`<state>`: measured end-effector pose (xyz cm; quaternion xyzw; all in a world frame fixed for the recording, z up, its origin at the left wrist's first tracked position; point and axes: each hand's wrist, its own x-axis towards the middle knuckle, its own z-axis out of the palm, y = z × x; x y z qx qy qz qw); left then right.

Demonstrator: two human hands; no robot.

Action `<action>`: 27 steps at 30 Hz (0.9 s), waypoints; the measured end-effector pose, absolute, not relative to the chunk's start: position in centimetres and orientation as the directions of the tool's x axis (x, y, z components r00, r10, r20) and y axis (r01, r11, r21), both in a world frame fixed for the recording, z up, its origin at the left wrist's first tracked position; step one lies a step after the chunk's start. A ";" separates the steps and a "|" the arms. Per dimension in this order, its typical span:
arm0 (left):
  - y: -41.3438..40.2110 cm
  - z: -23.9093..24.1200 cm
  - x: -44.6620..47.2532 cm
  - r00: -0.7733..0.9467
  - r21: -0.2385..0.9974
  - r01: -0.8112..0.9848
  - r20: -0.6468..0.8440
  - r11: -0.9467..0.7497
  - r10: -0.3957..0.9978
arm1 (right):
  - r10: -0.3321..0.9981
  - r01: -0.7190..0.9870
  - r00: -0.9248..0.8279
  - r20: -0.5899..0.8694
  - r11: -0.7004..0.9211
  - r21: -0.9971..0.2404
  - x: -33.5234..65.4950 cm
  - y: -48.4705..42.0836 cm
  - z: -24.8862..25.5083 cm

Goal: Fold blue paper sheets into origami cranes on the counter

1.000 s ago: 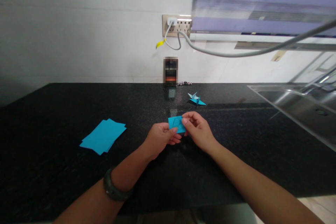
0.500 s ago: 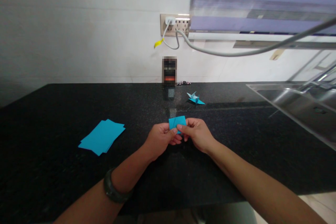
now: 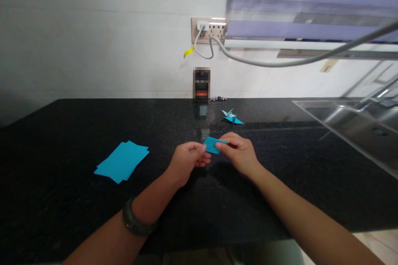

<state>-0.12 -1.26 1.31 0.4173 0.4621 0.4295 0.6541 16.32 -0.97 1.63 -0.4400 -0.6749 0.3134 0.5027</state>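
- Turquoise paper: a small folded piece of turquoise paper [image 3: 212, 145] is held just above the black speckled stone tabletop [image 3: 77, 198], near the middle of the view, between our two hands.
- Our left hand [image 3: 186, 160] is closed in a pinch on the left corner of the piece, thumb against forefinger. A dark wristband [image 3: 135, 223] sits on that forearm.
- Our right hand [image 3: 241, 153] is likewise closed on the piece, thumb and forefinger pinching its right side, the other fingers curled.
- We judge the step in hand to be the pressing or adjusting of a fold, with the piece tilted almost edge-on to the camera. Which fold it is cannot be told.
- A further crease would call for both pinches to hold the edges aligned while a fingertip runs along the fold line, since thin paper skews easily.
- Well to the left lies a loose stack of flat turquoise paper sheets [image 3: 122, 160]. Beyond the hands, near the wall, stands a small folded paper crane of the same colour [image 3: 232, 116].
- A steel sink [image 3: 351, 124] lies at the far right, well apart from the work.
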 end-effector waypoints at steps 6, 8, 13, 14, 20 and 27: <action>-0.7 1.6 -0.4 0.225 0.829 -0.424 -0.294 0.365 0.929 | 0.659 0.444 -0.306 0.687 0.737 -0.510 16.8 -1.1 1.2; -0.8 1.9 -0.4 0.231 0.818 -0.421 -0.320 0.391 0.919 | 0.623 0.451 -0.335 0.707 0.765 -0.460 16.9 -1.0 1.0; -0.9 2.1 -0.5 0.282 0.795 -0.407 -0.358 0.449 0.890 | 0.591 0.486 -0.382 0.711 0.783 -0.389 17.2 -0.7 0.7; -0.9 2.0 -0.5 0.293 0.793 -0.414 -0.349 0.447 0.890 | 0.585 0.491 -0.398 0.707 0.787 -0.375 17.2 -0.7 0.7; -0.6 1.1 -0.5 0.197 0.848 -0.421 -0.259 0.320 0.946 | 0.647 0.452 -0.371 0.666 0.752 -0.479 16.8 -0.9 0.8; -0.7 1.0 -0.5 0.168 0.973 -0.186 -0.109 0.141 0.980 | 0.977 0.162 -0.105 0.186 0.202 -0.966 15.5 -1.1 0.4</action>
